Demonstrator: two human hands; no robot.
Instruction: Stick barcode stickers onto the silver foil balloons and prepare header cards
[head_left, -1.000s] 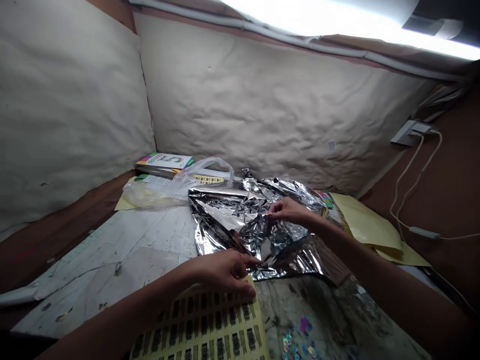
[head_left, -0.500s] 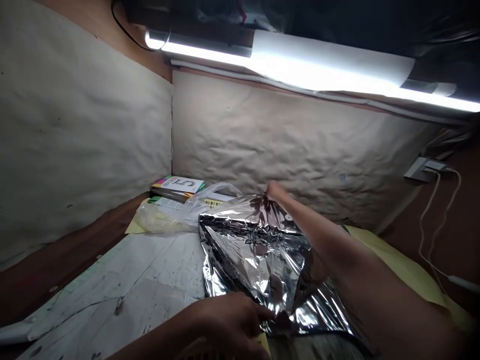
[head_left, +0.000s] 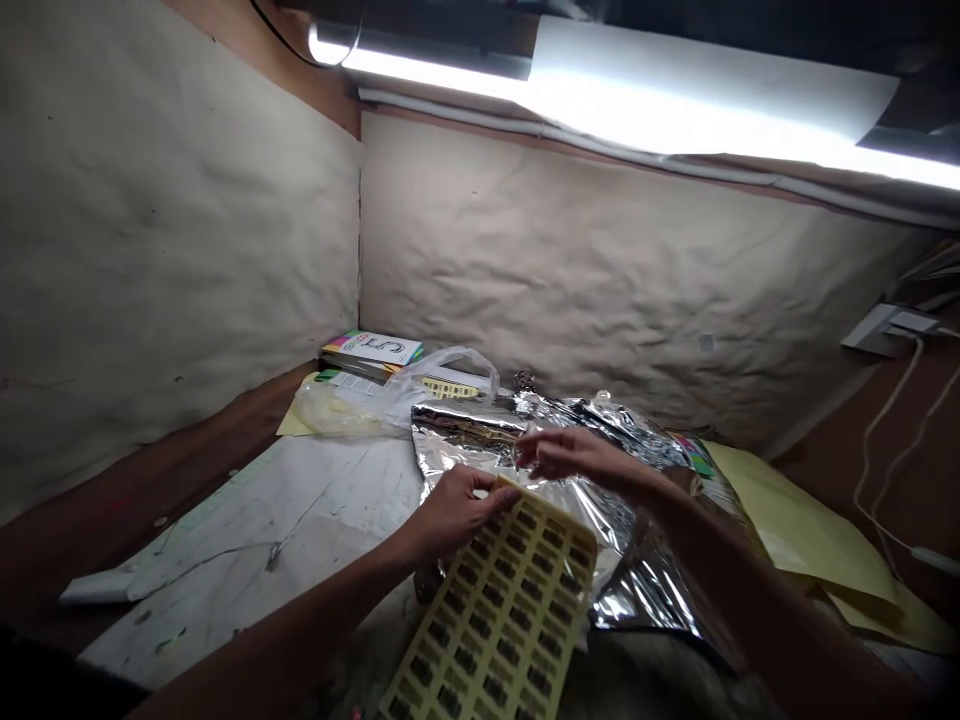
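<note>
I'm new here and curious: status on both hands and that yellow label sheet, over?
Left hand pinching yellow, rectangular paper label sheet near its upper corner. Right hand over crumpled silver plastic film, grip unclear. Nothing visibly blocking either hand.

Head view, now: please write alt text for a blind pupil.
A person's left hand grips a yellow label sheet near its top corner; the right hand is over crumpled silver film on a worktable.
</note>
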